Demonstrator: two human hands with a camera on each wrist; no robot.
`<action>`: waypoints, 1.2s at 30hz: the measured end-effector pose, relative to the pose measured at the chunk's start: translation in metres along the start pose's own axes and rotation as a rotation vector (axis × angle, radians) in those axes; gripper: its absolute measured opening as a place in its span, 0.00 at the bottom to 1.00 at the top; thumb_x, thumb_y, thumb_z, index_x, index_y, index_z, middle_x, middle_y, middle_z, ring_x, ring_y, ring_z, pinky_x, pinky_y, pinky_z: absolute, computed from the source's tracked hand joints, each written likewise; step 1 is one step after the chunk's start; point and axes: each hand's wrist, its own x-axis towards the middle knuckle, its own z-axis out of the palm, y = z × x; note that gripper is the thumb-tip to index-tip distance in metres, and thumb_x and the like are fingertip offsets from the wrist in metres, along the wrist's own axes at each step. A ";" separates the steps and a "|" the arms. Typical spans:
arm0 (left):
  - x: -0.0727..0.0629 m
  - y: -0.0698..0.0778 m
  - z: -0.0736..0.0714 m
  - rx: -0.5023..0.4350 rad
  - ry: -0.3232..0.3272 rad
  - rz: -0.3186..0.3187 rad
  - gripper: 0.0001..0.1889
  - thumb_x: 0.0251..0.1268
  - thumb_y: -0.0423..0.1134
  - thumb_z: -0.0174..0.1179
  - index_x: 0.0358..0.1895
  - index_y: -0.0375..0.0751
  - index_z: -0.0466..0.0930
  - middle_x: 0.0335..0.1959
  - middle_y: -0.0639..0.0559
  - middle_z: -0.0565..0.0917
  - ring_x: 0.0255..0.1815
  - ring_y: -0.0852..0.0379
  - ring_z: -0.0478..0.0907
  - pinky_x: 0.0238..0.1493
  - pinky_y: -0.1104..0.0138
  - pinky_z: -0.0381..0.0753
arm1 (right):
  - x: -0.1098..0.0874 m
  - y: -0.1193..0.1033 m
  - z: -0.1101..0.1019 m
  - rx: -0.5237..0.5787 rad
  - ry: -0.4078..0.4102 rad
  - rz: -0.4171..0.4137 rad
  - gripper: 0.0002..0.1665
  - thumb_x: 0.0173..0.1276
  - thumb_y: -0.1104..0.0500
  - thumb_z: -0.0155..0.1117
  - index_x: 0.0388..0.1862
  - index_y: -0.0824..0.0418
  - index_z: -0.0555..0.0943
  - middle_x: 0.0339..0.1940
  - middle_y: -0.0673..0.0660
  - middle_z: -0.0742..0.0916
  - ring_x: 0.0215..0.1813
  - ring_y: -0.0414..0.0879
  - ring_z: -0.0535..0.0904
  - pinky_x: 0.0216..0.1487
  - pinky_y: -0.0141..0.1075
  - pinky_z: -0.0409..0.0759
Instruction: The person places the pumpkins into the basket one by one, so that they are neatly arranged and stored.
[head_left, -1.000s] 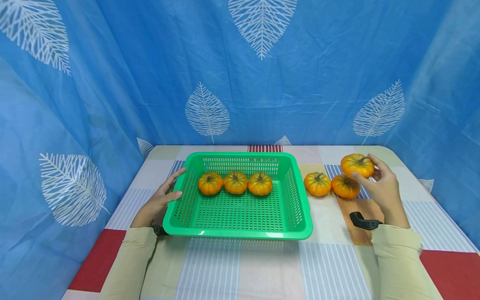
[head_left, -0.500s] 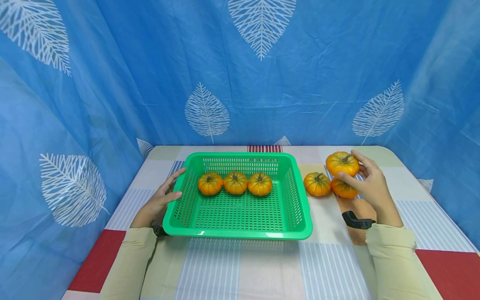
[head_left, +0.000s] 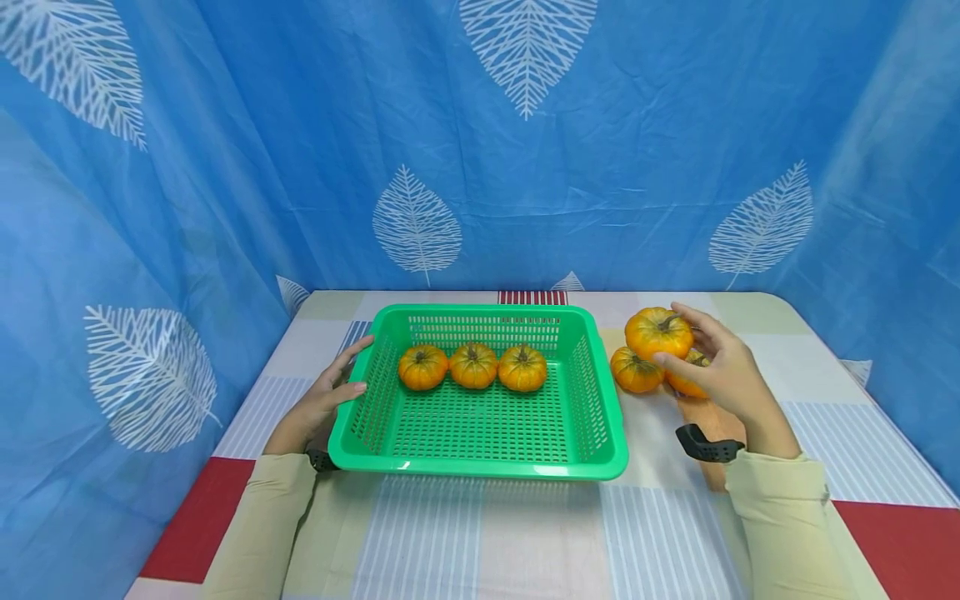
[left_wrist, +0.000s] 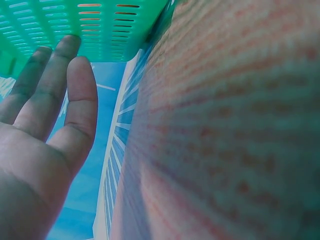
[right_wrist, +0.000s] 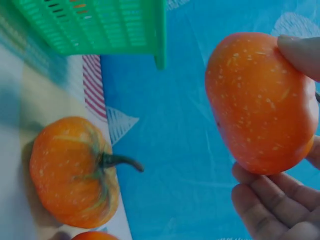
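My right hand (head_left: pixel 738 383) grips a small orange pumpkin (head_left: pixel 659 333) between thumb and fingers, raised above the table. Under and beside it, two more pumpkins sit on the cloth: one (head_left: pixel 636 372) close to the basket, another (head_left: pixel 684 385) partly hidden by my hand. In the right wrist view the held pumpkin (right_wrist: pixel 260 105) shows its smooth underside. A green plastic basket (head_left: pixel 480 469) has three pumpkins (head_left: pixel 472 367) in a row toward its back. At the basket's left side is my left hand (head_left: pixel 318 404), its straight fingers (left_wrist: pixel 82 95) touching the slotted wall.
A checked cloth (head_left: pixel 540 542) covers the table. Right of the basket, a brown patch (head_left: pixel 716 417) lies below my right hand. Blue curtains (head_left: pixel 300 125) with white leaf prints hang behind and at both sides.
My right hand has carried the held pumpkin leftward, from over the right pumpkin to above the left one near the basket. My left hand and the basket have stayed put.
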 end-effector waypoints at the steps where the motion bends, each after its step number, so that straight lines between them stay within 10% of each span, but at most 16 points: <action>1: 0.000 0.000 0.000 -0.001 0.000 -0.003 0.39 0.84 0.38 0.53 0.91 0.49 0.46 0.84 0.21 0.47 0.65 0.65 0.75 0.60 0.69 0.83 | 0.000 -0.001 0.001 0.000 -0.009 -0.010 0.47 0.75 0.62 0.75 0.86 0.66 0.63 0.80 0.76 0.71 0.72 0.74 0.72 0.56 0.11 0.70; 8: 0.000 0.000 0.001 0.065 0.016 -0.020 0.40 0.84 0.40 0.54 0.90 0.46 0.46 0.87 0.26 0.44 0.74 0.57 0.63 0.64 0.68 0.78 | -0.001 -0.012 0.004 -0.009 -0.070 -0.099 0.46 0.71 0.68 0.76 0.83 0.71 0.67 0.75 0.78 0.75 0.68 0.77 0.76 0.55 0.12 0.71; 13: 0.000 0.002 0.001 0.022 0.002 -0.027 0.40 0.85 0.39 0.53 0.91 0.47 0.45 0.84 0.22 0.49 0.66 0.61 0.74 0.61 0.65 0.84 | -0.003 -0.018 0.007 -0.027 -0.112 -0.151 0.45 0.69 0.69 0.77 0.81 0.72 0.69 0.75 0.77 0.75 0.66 0.73 0.77 0.58 0.13 0.70; 21: 0.000 0.004 0.002 0.002 0.006 -0.041 0.40 0.84 0.40 0.54 0.91 0.46 0.44 0.84 0.22 0.49 0.64 0.64 0.75 0.61 0.66 0.84 | -0.002 -0.030 0.011 -0.051 -0.155 -0.212 0.44 0.65 0.68 0.80 0.79 0.68 0.74 0.74 0.72 0.79 0.59 0.31 0.76 0.59 0.15 0.72; 27: 0.000 0.003 0.002 -0.013 0.013 -0.054 0.41 0.84 0.41 0.55 0.91 0.46 0.44 0.83 0.23 0.50 0.64 0.63 0.75 0.60 0.68 0.84 | 0.004 -0.039 0.011 -0.054 -0.240 -0.245 0.45 0.64 0.66 0.82 0.79 0.65 0.75 0.73 0.69 0.80 0.60 0.48 0.79 0.58 0.18 0.75; 36: 0.000 0.002 0.000 0.011 0.013 -0.049 0.41 0.84 0.43 0.56 0.91 0.49 0.45 0.85 0.23 0.48 0.67 0.65 0.73 0.62 0.67 0.82 | 0.016 -0.056 0.012 -0.102 -0.400 -0.337 0.43 0.65 0.64 0.83 0.77 0.67 0.76 0.70 0.64 0.84 0.59 0.42 0.81 0.60 0.32 0.84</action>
